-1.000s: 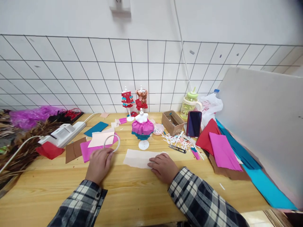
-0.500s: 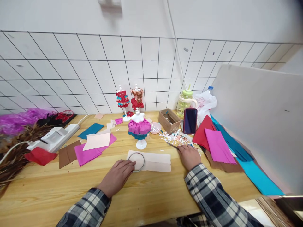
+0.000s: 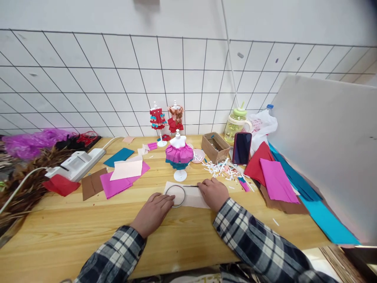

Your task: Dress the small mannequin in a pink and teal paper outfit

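A thin wire ring (image 3: 176, 195) lies on a pale pink paper strip (image 3: 194, 200) at the front middle of the wooden table (image 3: 88, 232). My left hand (image 3: 153, 212) rests its curled fingers on the ring's near left edge and holds it down. Closed, my right hand (image 3: 214, 192) sits on the strip's right end and grips a thin dark tool (image 3: 192, 186), apparently the small scissors. Its tip points left to the ring's top. Just behind the strip stands a small white mannequin (image 3: 179, 155) in a pink and teal paper dress.
Magenta, brown, red and teal paper sheets (image 3: 120, 180) lie at left by a white power strip (image 3: 77, 163). Paper scraps (image 3: 223, 169), a cardboard box (image 3: 215, 146), a phone (image 3: 242, 148), a green bottle (image 3: 235, 126) and stacked sheets (image 3: 277, 181) sit at right, before a leaning white board (image 3: 330, 149).
My left hand carried the ring from the magenta sheet onto the pale strip. My right hand went right to the scissors by the scraps, then came back to the strip holding them.
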`<state>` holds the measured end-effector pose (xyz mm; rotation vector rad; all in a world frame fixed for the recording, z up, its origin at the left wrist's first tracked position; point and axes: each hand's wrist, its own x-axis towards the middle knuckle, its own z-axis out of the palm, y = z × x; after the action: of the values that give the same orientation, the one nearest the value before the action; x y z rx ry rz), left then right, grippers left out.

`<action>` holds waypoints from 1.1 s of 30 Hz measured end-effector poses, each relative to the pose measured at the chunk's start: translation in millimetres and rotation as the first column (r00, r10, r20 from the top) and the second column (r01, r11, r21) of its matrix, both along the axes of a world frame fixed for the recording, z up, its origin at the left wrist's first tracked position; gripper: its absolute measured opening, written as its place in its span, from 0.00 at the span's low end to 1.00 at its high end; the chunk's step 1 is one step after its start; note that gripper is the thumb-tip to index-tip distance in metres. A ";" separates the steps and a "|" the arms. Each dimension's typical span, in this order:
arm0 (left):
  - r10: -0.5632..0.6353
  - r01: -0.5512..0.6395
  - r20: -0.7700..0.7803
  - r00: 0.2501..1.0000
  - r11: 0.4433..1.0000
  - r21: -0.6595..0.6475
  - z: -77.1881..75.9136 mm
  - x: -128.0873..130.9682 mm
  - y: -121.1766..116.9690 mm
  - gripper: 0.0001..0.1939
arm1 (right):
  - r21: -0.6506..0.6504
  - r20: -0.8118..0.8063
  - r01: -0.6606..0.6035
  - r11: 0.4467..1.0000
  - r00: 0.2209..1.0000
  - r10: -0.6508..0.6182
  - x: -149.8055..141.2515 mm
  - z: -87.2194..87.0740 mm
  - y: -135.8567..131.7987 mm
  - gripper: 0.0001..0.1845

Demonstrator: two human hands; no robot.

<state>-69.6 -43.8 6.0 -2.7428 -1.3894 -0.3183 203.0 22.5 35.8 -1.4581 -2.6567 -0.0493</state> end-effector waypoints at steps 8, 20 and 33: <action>0.014 -0.014 0.004 1.000 1.000 -0.026 4.0 2.6 -1.9 0.09 | -0.114 -0.083 -0.039 0.993 0.996 0.030 10.2 -21.1 7.6 0.17; -0.005 0.006 0.096 0.995 1.000 -0.012 9.5 0.2 -4.3 0.08 | -0.003 -0.050 -0.076 0.997 0.996 0.076 -2.2 -23.6 -7.5 0.23; 0.167 -0.205 0.509 0.844 0.979 0.019 15.0 23.0 -24.9 0.07 | 0.036 -0.675 -0.237 0.971 0.710 0.199 -31.8 15.8 -31.8 0.24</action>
<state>-46.6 -68.7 21.1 -2.5331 -1.6885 -1.1198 171.2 -9.4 51.6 -0.8991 -2.1843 0.4868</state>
